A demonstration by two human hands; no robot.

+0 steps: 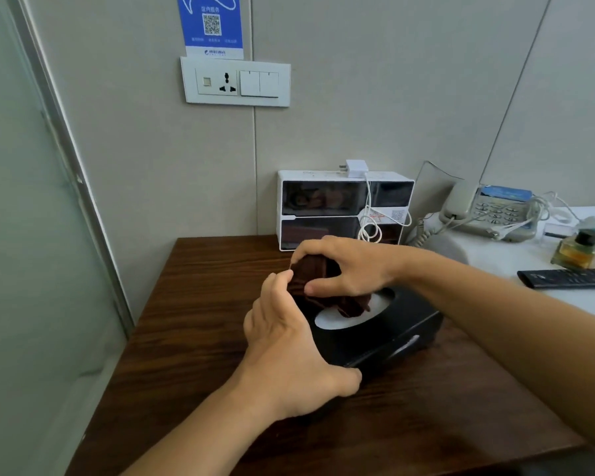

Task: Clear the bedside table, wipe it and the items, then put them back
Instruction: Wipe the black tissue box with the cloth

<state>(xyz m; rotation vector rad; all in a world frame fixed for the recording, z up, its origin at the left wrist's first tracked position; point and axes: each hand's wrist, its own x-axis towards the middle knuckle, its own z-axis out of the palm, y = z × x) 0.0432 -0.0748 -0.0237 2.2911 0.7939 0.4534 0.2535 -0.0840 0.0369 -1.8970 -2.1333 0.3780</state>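
The wiping step was in hand: the black tissue box (375, 324) sat mid-worktop (193, 338), the left hand (289, 341) clasping its near-left end, the right hand (347, 266) bunching a brown cloth (323, 286) on top. Next, probably, rubbing the box's sides.

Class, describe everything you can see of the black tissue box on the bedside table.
The black tissue box is low, rectangular and glossy, with an oval top opening showing white tissue. It sits flat, angled, on the dark wooden table. The left hand grips its near end; the right hand holds a brown cloth on its top.
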